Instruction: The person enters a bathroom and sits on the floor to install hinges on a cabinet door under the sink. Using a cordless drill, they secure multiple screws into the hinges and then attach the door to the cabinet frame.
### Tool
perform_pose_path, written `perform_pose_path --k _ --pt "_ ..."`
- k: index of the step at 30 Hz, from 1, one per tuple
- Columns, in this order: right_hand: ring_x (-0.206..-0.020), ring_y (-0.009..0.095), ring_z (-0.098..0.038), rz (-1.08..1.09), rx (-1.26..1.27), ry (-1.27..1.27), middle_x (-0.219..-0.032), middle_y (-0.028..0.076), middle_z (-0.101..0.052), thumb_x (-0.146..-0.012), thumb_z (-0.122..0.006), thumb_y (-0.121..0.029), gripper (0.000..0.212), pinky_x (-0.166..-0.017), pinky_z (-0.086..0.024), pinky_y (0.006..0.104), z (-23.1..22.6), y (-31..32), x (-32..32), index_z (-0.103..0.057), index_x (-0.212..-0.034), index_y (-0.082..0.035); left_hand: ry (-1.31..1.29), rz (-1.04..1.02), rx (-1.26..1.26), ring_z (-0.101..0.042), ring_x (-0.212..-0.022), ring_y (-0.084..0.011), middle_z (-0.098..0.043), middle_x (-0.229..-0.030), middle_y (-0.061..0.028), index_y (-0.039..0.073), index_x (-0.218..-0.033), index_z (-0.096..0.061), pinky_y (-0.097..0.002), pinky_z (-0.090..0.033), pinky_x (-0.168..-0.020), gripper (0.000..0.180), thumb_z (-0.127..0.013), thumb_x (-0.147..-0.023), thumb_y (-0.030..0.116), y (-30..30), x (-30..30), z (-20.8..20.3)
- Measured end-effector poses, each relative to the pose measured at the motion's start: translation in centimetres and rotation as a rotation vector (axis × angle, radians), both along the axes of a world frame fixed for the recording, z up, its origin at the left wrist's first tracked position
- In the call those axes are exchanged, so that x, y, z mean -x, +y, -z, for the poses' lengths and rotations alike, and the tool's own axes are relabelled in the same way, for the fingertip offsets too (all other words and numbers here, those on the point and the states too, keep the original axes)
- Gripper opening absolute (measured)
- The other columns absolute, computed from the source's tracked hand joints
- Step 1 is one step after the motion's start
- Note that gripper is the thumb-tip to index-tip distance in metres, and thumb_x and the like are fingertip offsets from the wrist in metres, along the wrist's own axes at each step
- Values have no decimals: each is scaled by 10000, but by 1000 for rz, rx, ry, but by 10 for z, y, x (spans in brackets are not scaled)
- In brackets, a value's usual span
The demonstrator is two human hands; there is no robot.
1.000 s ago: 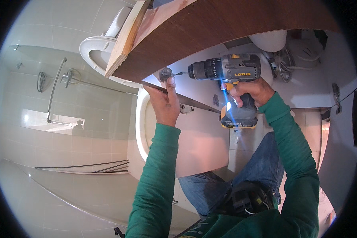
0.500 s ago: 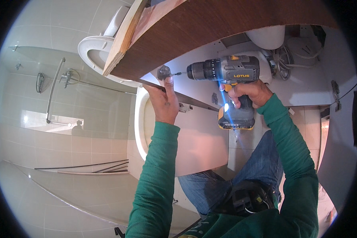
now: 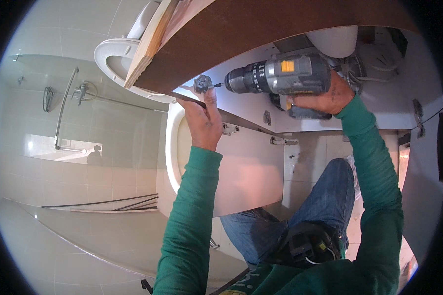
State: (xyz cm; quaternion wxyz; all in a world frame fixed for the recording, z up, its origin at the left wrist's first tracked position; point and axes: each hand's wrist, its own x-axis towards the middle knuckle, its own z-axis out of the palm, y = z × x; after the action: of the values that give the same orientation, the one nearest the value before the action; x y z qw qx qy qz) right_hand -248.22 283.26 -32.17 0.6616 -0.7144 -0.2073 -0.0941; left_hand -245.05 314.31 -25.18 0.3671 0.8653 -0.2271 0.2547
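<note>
My right hand (image 3: 333,94) is wrapped round the grip of a grey and black cordless drill (image 3: 300,73) with yellow parts. Its bit points left, the tip close to a small grey metal piece (image 3: 202,84) that looks like a cabinet hinge plate. My left hand (image 3: 204,123) is closed at the cabinet's edge (image 3: 189,99), thumb raised against the metal piece beside the bit and fingers partly hidden behind the panel. Whether the bit sits in a screw is too small to tell.
Above the drill curves a brown wooden board (image 3: 261,34) with a raw wood edge. A pale cabinet door (image 3: 248,169) stands open below, bearing hinges (image 3: 229,129). Hoses (image 3: 353,73) and a white basin underside (image 3: 335,43) fill the cabinet's back. A toilet (image 3: 114,51) stands left.
The drill has tipped over, so its top faces me more and its battery has swung up under the body. My right hand has turned and risen with it; my left hand stays at the metal piece.
</note>
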Motion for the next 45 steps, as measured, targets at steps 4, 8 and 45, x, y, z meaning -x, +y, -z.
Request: perform_pose_path --k 4,8,45 --pt "-798 190 -718 228 212 -654 -1039 117 -755 -814 -871 -233 524 -758 -631 385 -2 -2 -15 -694 -1271 -47 -36 -25 -50 -534 -1251 -284 -523 -1365 -225 -91 -1460 -369 -393 -392 -1134 489 -583 -1112 178 -1 1 0" --pt "-690 181 -688 -159 -7 76 -872 73 -736 -848 -811 -244 380 -664 -600 352 -24 -10 -7 -752 -1163 -40 -46 52 33 -546 -1230 -287 -538 -1365 -241 -106 -1438 -396 -403 -382 -1132 507 -600 -1109 221 -2 -2 2" --pt "-601 130 -619 -231 -12 276 -938 96 -750 -785 -788 -209 388 -596 -561 307 -56 -11 -9 -747 -1113 -6 -158 -92 -165 -576 -1190 -308 -579 -1296 -285 -166 -1441 -310 -392 -404 -1111 626 -650 -1073 211 5 -6 10"
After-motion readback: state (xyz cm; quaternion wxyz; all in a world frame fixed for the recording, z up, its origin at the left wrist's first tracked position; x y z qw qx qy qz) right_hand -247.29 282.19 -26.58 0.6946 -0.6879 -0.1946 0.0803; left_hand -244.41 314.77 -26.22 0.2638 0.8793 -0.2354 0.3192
